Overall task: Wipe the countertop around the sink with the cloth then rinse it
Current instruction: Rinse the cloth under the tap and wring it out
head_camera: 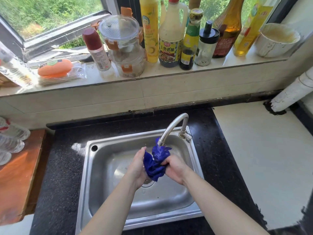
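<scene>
A bunched blue cloth hangs over the steel sink, right under the spout of the curved metal tap. My left hand cups the cloth from the left side. My right hand grips it from the right with fingers curled into the folds. Both hands are above the drain, which they partly hide. The dark speckled countertop surrounds the sink.
A wooden board lies left of the counter with clear plastic bottles on it. The window sill behind holds sauce and oil bottles, stacked clear containers and a white bowl. A white surface and white pipe lie right.
</scene>
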Motion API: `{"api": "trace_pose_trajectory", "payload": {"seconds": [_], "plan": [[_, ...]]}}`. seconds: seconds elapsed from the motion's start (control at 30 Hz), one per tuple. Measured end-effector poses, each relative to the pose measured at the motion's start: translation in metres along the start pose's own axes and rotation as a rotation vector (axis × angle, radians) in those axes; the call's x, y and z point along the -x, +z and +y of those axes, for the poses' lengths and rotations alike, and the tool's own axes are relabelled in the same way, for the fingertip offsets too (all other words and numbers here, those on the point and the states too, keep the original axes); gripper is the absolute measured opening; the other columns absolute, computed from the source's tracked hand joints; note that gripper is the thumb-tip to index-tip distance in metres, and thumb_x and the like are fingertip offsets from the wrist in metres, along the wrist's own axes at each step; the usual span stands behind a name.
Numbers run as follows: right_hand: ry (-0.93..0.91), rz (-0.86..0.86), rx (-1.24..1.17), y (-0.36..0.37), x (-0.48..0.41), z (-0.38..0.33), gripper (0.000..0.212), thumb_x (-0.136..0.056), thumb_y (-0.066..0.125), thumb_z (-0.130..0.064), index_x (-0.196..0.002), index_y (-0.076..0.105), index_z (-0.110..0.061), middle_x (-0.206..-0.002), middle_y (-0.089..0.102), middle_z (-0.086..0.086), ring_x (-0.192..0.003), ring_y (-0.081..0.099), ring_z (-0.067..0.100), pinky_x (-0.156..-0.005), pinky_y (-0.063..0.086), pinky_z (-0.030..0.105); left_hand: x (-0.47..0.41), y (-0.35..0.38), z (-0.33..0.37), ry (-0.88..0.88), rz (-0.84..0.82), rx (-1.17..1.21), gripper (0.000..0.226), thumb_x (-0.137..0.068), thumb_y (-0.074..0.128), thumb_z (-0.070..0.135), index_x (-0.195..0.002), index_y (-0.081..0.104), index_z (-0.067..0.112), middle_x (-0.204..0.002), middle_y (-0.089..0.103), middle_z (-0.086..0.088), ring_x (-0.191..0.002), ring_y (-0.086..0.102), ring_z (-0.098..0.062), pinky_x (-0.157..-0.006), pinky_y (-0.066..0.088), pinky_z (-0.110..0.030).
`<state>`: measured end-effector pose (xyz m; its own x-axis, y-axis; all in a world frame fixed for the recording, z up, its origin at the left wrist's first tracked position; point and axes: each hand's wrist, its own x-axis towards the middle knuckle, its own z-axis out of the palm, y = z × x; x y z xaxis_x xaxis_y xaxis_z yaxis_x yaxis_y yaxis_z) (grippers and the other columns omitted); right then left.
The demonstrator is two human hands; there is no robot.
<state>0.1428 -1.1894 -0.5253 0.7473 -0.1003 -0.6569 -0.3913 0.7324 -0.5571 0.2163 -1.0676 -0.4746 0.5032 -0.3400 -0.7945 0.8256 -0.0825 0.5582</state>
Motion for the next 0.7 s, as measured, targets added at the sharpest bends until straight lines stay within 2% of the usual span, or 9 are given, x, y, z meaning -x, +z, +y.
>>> {"api": "trace_pose_trajectory", "payload": {"seconds": [0.07, 0.13, 0.2, 0.27, 0.33, 0.4, 0.47, 0.57, 0.7], "plan": [[-0.022, -0.013, 0.206, 0.001, 0.004, -0.005, 0.044, -0.076, 0.040, 0.013, -0.113, 0.062, 0.005, -0.099, 0.066, 0.022, -0.093, 0.059, 0.035, -0.084, 0.045, 0.042, 0.002, 0.005, 0.001, -0.048, -0.077, 0.013, 0.035, -0.102, 0.048, 0.045, -0.101, 0.066, 0.016, -0.090, 0.076, -0.011, -0.082, 0.071, -0.033, -0.077, 0.058, -0.050], [-0.056, 0.012, 0.443, -0.001, 0.010, -0.011, 0.047, -0.081, 0.039, 0.013, -0.111, 0.068, -0.010, -0.096, 0.069, 0.014, -0.090, 0.061, 0.027, -0.079, 0.047, 0.036, -0.005, 0.006, -0.002, -0.003, -0.128, -0.024, 0.043, -0.093, 0.065, 0.042, -0.112, 0.062, 0.003, -0.107, 0.075, -0.015, -0.090, 0.072, -0.032, -0.085, 0.057, -0.053], [-0.079, -0.002, 0.626, -0.005, 0.017, -0.019, 0.062, -0.083, 0.039, 0.014, -0.118, 0.068, -0.029, -0.112, 0.071, 0.004, -0.100, 0.063, 0.017, -0.086, 0.049, 0.028, -0.017, 0.003, -0.008, 0.027, -0.110, -0.034, 0.069, -0.076, 0.085, 0.029, -0.128, 0.051, -0.002, -0.123, 0.066, -0.021, -0.102, 0.068, -0.036, -0.081, 0.056, -0.052], [-0.084, 0.002, 0.708, -0.012, 0.023, -0.025, 0.067, -0.084, 0.043, 0.015, -0.125, 0.063, -0.033, -0.128, 0.065, -0.001, -0.114, 0.060, 0.013, -0.090, 0.048, 0.019, -0.024, 0.001, -0.014, 0.048, -0.052, 0.012, 0.065, -0.080, 0.078, 0.006, -0.136, 0.047, -0.004, -0.124, 0.063, -0.027, -0.102, 0.067, -0.040, -0.070, 0.057, -0.045], [-0.095, 0.065, 0.701, -0.020, 0.023, -0.026, 0.063, -0.087, 0.048, 0.011, -0.136, 0.055, -0.027, -0.132, 0.059, -0.001, -0.117, 0.058, 0.014, -0.084, 0.051, 0.013, -0.025, 0.000, -0.016, 0.076, -0.008, 0.029, 0.043, -0.086, 0.063, -0.010, -0.127, 0.053, -0.005, -0.111, 0.066, -0.027, -0.088, 0.066, -0.036, -0.065, 0.056, -0.039], [-0.121, 0.163, 0.717, -0.027, 0.020, -0.022, 0.062, -0.090, 0.060, -0.007, -0.141, 0.045, -0.038, -0.138, 0.049, 0.000, -0.121, 0.056, 0.017, -0.087, 0.054, 0.020, -0.025, 0.000, -0.019, 0.083, -0.003, 0.040, 0.033, -0.088, 0.057, -0.015, -0.118, 0.057, -0.001, -0.100, 0.065, -0.024, -0.080, 0.065, -0.033, -0.065, 0.057, -0.038], [-0.075, 0.215, 0.718, -0.030, 0.017, -0.019, 0.070, -0.090, 0.067, -0.029, -0.145, 0.031, -0.051, -0.148, 0.040, -0.006, -0.123, 0.055, 0.020, -0.093, 0.056, 0.034, -0.024, 0.000, -0.020, 0.100, -0.024, 0.058, 0.030, -0.089, 0.056, -0.014, -0.117, 0.060, -0.003, -0.101, 0.067, -0.025, -0.082, 0.067, -0.034, -0.066, 0.060, -0.038], [0.080, 0.202, 0.429, -0.021, 0.016, -0.018, 0.067, -0.103, 0.054, -0.029, -0.157, 0.015, -0.036, -0.141, 0.050, -0.001, -0.116, 0.059, 0.022, -0.088, 0.058, 0.041, -0.020, -0.003, -0.021, 0.124, -0.114, 0.074, 0.029, -0.093, 0.054, -0.007, -0.122, 0.059, -0.009, -0.113, 0.066, -0.028, -0.095, 0.066, -0.034, -0.076, 0.060, -0.037], [0.022, 0.233, 0.153, -0.001, 0.005, -0.012, 0.045, -0.108, 0.043, -0.017, -0.153, 0.037, -0.019, -0.133, 0.062, 0.006, -0.098, 0.066, 0.016, -0.076, 0.054, 0.027, -0.014, -0.004, -0.021, 0.155, -0.158, 0.072, 0.026, -0.095, 0.056, 0.001, -0.120, 0.057, -0.005, -0.108, 0.069, -0.021, -0.092, 0.068, -0.028, -0.073, 0.061, -0.034]]}}
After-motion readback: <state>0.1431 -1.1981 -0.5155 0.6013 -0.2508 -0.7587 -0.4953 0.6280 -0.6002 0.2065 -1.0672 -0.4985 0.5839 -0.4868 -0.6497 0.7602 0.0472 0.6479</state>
